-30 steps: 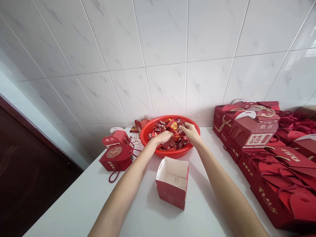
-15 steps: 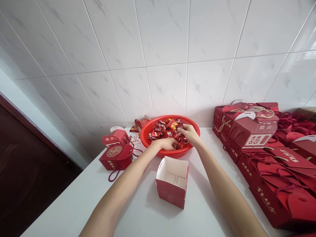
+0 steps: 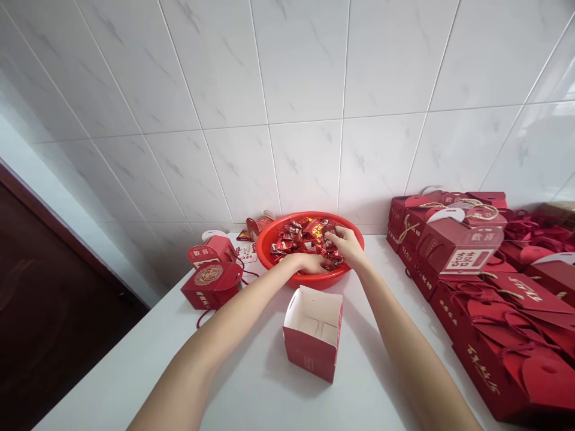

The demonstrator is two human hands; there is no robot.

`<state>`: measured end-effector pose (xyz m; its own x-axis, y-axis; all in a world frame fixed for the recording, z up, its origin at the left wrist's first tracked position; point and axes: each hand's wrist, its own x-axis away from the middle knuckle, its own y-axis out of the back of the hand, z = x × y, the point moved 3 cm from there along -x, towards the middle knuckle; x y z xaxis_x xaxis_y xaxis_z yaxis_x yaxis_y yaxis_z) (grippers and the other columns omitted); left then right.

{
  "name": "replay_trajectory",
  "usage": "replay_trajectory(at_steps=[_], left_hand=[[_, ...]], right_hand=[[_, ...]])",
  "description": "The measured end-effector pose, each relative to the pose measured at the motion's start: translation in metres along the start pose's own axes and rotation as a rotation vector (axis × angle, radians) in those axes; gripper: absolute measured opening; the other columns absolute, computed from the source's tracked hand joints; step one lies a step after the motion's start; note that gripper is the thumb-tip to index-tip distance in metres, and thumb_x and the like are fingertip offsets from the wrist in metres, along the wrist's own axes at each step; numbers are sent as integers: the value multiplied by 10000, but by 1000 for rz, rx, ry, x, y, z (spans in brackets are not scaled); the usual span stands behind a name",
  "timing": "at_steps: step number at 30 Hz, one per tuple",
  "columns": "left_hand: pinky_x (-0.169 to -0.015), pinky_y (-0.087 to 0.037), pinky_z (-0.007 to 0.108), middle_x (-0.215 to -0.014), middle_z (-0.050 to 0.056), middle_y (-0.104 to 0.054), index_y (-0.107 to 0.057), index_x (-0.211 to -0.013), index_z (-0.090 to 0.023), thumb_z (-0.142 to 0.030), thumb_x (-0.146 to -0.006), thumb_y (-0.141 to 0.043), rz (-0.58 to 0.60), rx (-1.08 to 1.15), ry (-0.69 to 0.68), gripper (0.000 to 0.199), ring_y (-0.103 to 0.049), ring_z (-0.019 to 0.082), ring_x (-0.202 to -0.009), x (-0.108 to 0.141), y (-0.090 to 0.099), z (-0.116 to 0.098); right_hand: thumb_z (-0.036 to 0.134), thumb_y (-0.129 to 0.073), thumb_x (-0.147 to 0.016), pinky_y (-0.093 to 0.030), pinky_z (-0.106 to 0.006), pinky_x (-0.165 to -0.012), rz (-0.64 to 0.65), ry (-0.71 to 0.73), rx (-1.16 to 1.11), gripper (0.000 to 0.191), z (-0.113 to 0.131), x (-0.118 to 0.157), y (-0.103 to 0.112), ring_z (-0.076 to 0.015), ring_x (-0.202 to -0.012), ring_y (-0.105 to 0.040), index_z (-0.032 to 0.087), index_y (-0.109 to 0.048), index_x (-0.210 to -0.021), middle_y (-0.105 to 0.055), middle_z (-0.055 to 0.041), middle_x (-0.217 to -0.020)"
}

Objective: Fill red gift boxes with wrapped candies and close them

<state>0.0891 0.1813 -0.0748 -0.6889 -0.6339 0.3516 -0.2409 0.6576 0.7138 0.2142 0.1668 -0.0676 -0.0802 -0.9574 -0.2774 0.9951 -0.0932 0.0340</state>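
Note:
A red plastic basket (image 3: 265, 239) with sloping sides holds a heap of red-wrapped candies (image 3: 294, 230), some marked in yellow. My left hand (image 3: 314, 263) reaches over its near rim, fingers stretched out and apart among the candies at the near side. From the right, my right hand (image 3: 349, 242) dips in with thumb and fingers closed around a dark red wrapped candy (image 3: 330, 231); some of its fingertips are hidden. Between my forearms stands an open-topped red box (image 3: 311, 353), its white inside showing and no candies visible in it.
Finished-looking red gift boxes (image 3: 467, 251) with cord handles are stacked along the right side. Two smaller red boxes (image 3: 213, 286) stand at the left table edge. Behind the basket, against the tiled wall (image 3: 305, 161), lies another small red box (image 3: 258, 226).
My left hand has shifted right among the candies, and its fingers reach further out. My right hand stays almost in place at the candies. The camera view has tilted slightly.

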Motion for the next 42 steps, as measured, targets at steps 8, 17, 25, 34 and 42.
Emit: replay_trajectory(at_steps=[8,17,25,34,42], left_hand=[[-448,-324,267,-530,0,-614,-750,-649,-204,-225,-587,-778,32,320,27,72,-471,147,-462,26,5,-11],[-524,-379,235,-734,5,-664,-739,-725,-187,-334,-631,-787,5,430,-96,181,-539,136,-628,30,14,-6],[-612,-445,235,-829,32,-683,-720,-1025,-150,-296,-622,-829,-286,773,-109,443,-602,130,-692,39,24,8],[-558,-453,189,-868,73,-699,-643,-1073,-149,-288,-864,-577,-527,1112,-167,260,-615,108,-673,56,30,20],[-786,-533,281,-1090,115,-724,-633,-1196,-151,-89,-788,-485,-557,871,-44,439,-682,194,-973,52,24,21]], right_hand=[[456,-695,-647,-509,-304,-627,-35,-32,-114,297,2,0,0,-146,-634,-546,206,-540,-684,-555,16,-651],[443,-687,-625,-510,-299,-608,-90,-63,-171,297,1,-3,0,-152,-639,-574,216,-530,-734,-583,15,-703],[443,-650,-673,-490,-277,-629,-116,-31,-116,266,-2,-4,3,-156,-695,-564,214,-541,-754,-599,7,-728],[395,-655,-649,-504,-309,-606,-13,-67,-78,225,-1,-1,-1,-157,-638,-562,221,-565,-759,-583,13,-706],[407,-643,-655,-496,-313,-622,-34,-37,-60,237,0,0,0,-159,-639,-576,209,-570,-764,-595,7,-713]])
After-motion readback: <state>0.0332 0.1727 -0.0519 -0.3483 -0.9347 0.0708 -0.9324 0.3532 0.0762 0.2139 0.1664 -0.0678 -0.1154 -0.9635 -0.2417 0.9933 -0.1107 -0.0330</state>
